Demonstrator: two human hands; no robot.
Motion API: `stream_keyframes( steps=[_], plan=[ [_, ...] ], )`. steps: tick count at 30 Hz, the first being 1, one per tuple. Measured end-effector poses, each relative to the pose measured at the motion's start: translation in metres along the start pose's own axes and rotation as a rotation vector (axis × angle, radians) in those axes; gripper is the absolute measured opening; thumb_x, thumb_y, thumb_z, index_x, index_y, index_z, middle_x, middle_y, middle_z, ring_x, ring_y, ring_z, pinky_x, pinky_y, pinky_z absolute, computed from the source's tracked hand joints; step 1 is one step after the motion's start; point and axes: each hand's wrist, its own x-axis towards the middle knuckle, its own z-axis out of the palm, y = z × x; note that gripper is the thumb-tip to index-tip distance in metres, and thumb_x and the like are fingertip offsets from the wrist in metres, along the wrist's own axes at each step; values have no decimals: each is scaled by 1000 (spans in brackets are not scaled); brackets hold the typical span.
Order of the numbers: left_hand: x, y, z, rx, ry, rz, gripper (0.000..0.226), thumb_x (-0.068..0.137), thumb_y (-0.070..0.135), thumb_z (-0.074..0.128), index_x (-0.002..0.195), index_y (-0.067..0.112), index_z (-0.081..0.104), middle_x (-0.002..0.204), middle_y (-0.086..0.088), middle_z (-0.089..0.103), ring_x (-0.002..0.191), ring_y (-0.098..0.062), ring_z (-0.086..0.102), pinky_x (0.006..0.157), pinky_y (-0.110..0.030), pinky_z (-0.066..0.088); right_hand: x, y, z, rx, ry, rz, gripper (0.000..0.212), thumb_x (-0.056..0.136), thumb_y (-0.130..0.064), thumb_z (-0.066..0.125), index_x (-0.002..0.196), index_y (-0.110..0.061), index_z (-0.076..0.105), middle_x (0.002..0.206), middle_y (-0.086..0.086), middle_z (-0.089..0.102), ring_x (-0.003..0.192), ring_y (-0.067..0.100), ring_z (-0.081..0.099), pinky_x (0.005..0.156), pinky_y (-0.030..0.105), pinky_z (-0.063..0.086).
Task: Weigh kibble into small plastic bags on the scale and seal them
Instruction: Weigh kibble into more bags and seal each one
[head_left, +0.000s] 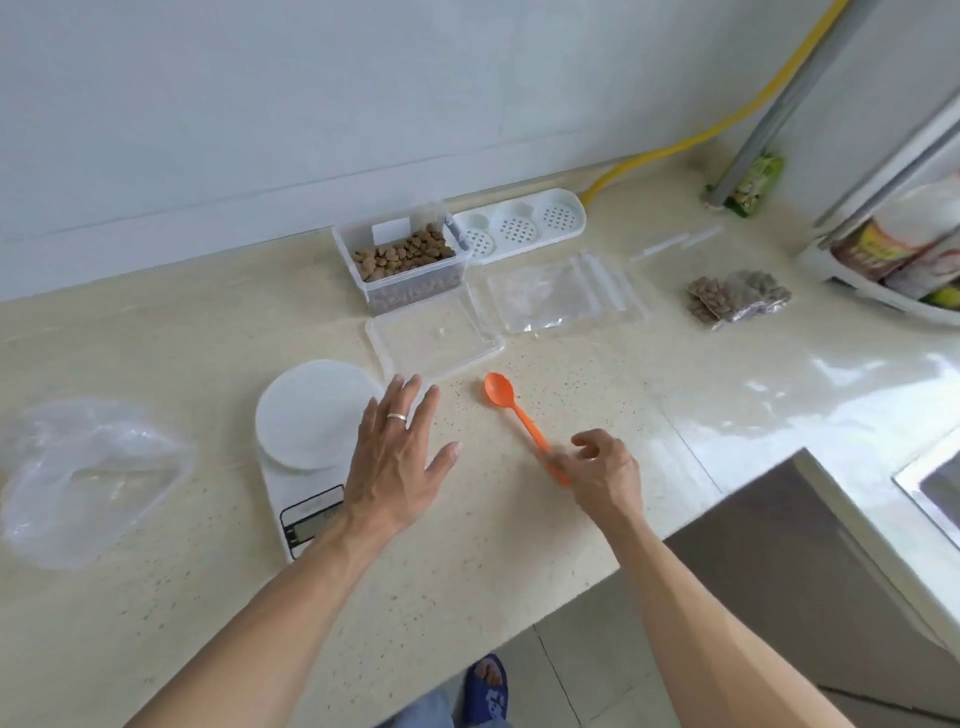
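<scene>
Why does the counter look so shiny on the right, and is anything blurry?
Head view: bright glare washes out the counter at right; the right hand and the orange spoon handle beneath it are motion-blurred; the left hand over the scale is sharper; the wide lens bends the wall edge.

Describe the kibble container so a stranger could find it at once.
Start at the white scale on the beige counter and look beyond it toward the wall. The kibble container is the clear, open tub of brown pellets, its lid lying just before it.
</scene>
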Motion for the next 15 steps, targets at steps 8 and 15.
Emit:
stream_keyframes(
  steps=[8, 15],
  plan=[
    [31, -19, -6, 10, -49, 74, 70, 93, 56, 31, 145, 11, 37, 153, -13, 33, 146, -29, 21, 115, -49, 24, 12, -24, 26, -96, -96, -104, 13, 85, -17, 64, 93, -25, 72, 91, -2, 60, 84, 19, 60, 69, 34, 54],
    [55, -61, -37, 51, -28, 16, 73, 92, 58, 26, 146, 12, 36, 152, -13, 35, 146, -29, 22, 116, -47, 21, 12, -80, 35, 178, -222, -171, 5, 93, -10, 60, 97, -11, 58, 87, 4, 70, 68, 16, 66, 50, 16, 45]
  ],
)
